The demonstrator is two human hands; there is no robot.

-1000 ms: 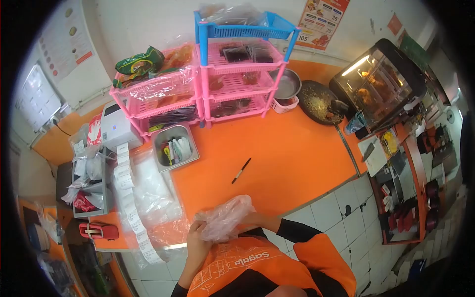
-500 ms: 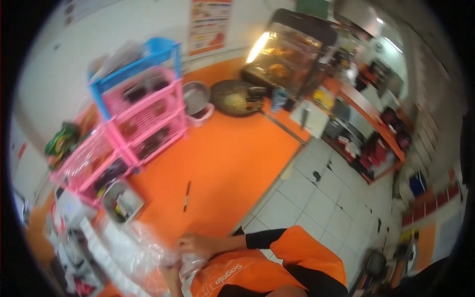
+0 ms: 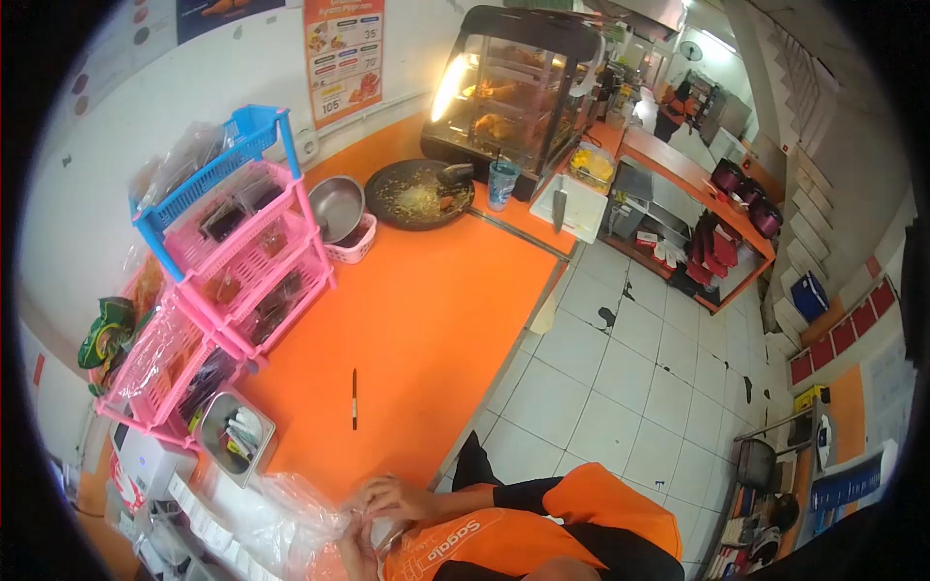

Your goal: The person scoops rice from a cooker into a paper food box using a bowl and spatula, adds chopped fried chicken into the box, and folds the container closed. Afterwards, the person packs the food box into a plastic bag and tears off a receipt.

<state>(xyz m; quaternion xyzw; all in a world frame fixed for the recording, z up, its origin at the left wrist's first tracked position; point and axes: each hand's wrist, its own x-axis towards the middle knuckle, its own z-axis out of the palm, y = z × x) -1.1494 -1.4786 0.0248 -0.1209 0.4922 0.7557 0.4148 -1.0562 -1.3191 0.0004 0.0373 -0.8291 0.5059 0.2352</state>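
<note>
At the bottom edge, a crumpled clear plastic bag [image 3: 302, 508] lies against my fingers. My right hand [image 3: 399, 498] is bent over it from the right, the fingers curled and pinching its edge. Just below, my left hand [image 3: 356, 544] closes on the same bag, partly cut off by the frame. A pale, shiny patch shows between the hands; whether it is bag or something inside, I cannot make out. Farther up the orange table [image 3: 417, 320] lies a thin dark pen-like stick [image 3: 355, 399].
Left stand pink and blue basket racks [image 3: 242, 281] and a metal tin [image 3: 225, 431] of small packets. Toward the back are a metal bowl [image 3: 336, 208], a wok [image 3: 387, 198], a blue cup [image 3: 501, 184], a lit food warmer [image 3: 513, 97] and a knife [image 3: 559, 208] on a white board. One person [image 3: 671, 111] stands far off.
The view has shifted and steadied, so the table things sit a little further left. My hands stay together at the bag, with the right hand's fingers more bent over it.
</note>
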